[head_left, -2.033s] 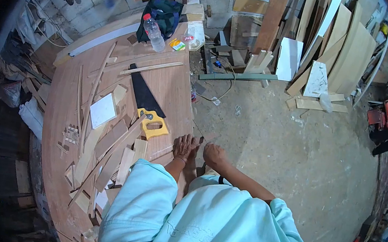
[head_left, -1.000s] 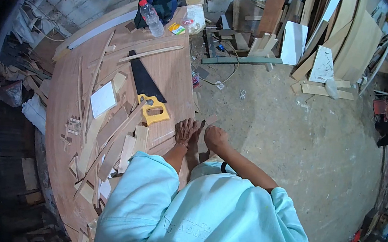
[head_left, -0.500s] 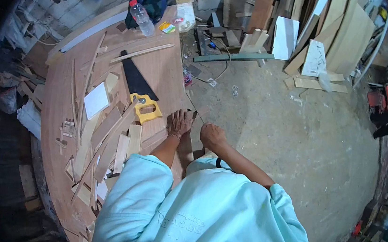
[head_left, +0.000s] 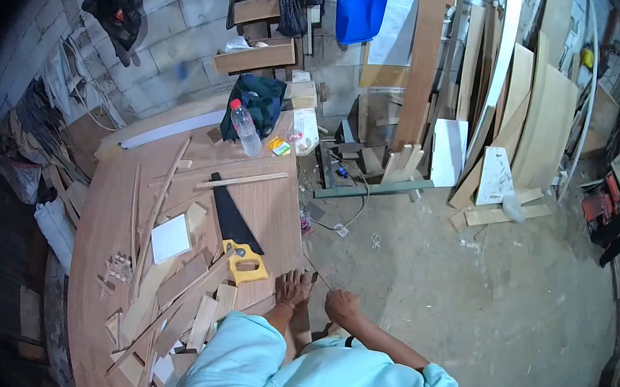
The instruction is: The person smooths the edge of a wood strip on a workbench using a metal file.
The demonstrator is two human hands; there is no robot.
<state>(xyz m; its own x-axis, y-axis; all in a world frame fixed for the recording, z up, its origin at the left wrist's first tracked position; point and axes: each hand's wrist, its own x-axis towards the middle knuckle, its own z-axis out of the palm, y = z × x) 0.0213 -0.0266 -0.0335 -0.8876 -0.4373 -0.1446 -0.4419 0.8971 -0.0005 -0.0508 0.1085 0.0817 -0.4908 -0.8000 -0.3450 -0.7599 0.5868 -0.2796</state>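
Only the view has shifted: it has tipped up, bringing a blue bag (head_left: 361, 11) into sight on the wall, while both hands stay much as they were, below and right of the saw (head_left: 231, 214).

Small blocks (head_left: 121, 267) sit on the counter (head_left: 106, 210), well left of the saw. Nearer it lies a white tile (head_left: 171, 239), with wood scraps (head_left: 187, 283) heaped below. A bottle (head_left: 246, 130) stands above the saw, by a dark cloth bag (head_left: 265, 102).

Just right of the saw's yellow handle, the left hand (head_left: 292, 290) presses palm down on the counter's edge, fingers extended and slightly spread; whether it pins anything is hard to tell. Beyond that edge a thin rod (head_left: 317, 271) slants down to the right hand (head_left: 342, 306), closed in a tight fist and seemingly gripping its end. Farther right of the saw, a green bar (head_left: 378, 189) lies on the floor (head_left: 464, 308) before leaning boards (head_left: 549, 113).
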